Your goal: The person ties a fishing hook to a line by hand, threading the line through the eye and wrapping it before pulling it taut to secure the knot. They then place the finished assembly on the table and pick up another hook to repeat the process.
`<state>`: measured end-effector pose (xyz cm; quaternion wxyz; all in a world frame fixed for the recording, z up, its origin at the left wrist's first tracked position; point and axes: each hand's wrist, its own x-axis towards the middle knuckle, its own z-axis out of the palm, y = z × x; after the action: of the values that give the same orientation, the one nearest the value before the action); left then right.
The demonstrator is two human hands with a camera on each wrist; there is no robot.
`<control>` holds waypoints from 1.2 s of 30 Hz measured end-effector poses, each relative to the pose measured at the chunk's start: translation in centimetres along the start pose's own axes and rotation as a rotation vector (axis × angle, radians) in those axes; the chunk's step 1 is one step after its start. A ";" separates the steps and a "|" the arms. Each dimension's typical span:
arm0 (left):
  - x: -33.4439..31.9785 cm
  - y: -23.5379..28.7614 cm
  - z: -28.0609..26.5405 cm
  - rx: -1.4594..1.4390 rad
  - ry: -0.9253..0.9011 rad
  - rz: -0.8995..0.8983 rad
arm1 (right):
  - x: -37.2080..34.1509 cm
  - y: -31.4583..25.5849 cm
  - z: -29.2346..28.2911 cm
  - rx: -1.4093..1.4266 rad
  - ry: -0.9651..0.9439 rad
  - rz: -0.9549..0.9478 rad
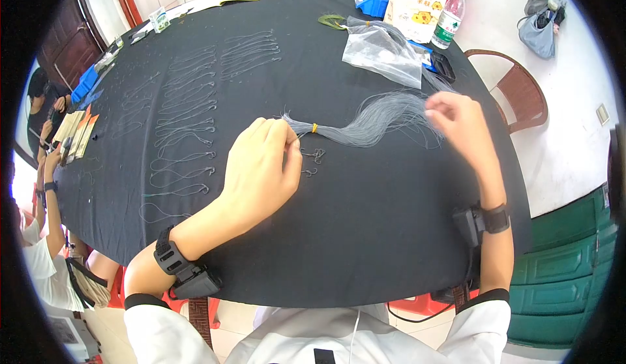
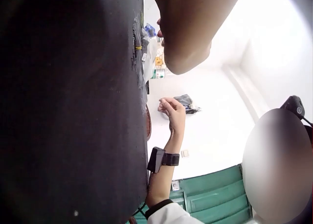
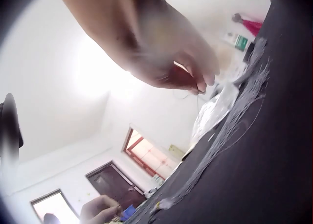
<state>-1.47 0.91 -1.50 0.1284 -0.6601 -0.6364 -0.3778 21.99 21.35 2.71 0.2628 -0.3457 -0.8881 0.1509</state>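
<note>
A bundle of thin grey line [image 1: 375,123], bound by a yellow band [image 1: 315,128], lies across the black-covered table. My left hand [image 1: 261,162] is at the bundle's bound end, its fingers bent in toward the thumb. I cannot tell what lies between those fingertips. Over the bundle's loose, fanned end is my right hand [image 1: 460,126]. In the right wrist view, its thumb and fingertips pinch a fine strand of line [image 3: 198,102], held above the table. Small dark hooks [image 1: 314,155] lie beside the left hand.
Looped lines [image 1: 186,97] lie in rows on the left of the black table [image 1: 365,233]. A clear plastic bag [image 1: 381,58], a tissue pack [image 1: 417,5] and a water bottle [image 1: 450,20] occupy the far right. Another person [image 1: 49,233] works at the left edge.
</note>
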 end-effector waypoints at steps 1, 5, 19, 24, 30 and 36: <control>0.0 0.2 0.0 0.005 -0.010 0.000 | -0.8 -1.9 0.5 0.043 0.021 -0.040; -0.6 1.1 0.2 -0.083 -0.035 -0.011 | -3.1 -7.3 4.1 0.308 -0.094 -0.190; -1.1 2.6 -0.1 -0.202 -0.077 -0.043 | -4.5 -10.0 7.6 0.745 -0.138 -0.100; -1.2 2.2 0.4 -0.194 -0.056 0.010 | -4.3 -9.7 7.6 0.782 -0.182 -0.041; -1.2 2.3 0.4 -0.213 -0.055 -0.016 | -4.4 -10.2 7.9 0.701 -0.057 -0.160; -1.0 2.5 0.0 -0.202 -0.070 -0.037 | -4.1 -10.3 7.3 0.529 -0.030 -0.239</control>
<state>0.99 -0.19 -1.39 0.0321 -0.6707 -0.6113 -0.4188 14.90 10.53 -0.08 0.3467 -0.1559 -0.8560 0.3505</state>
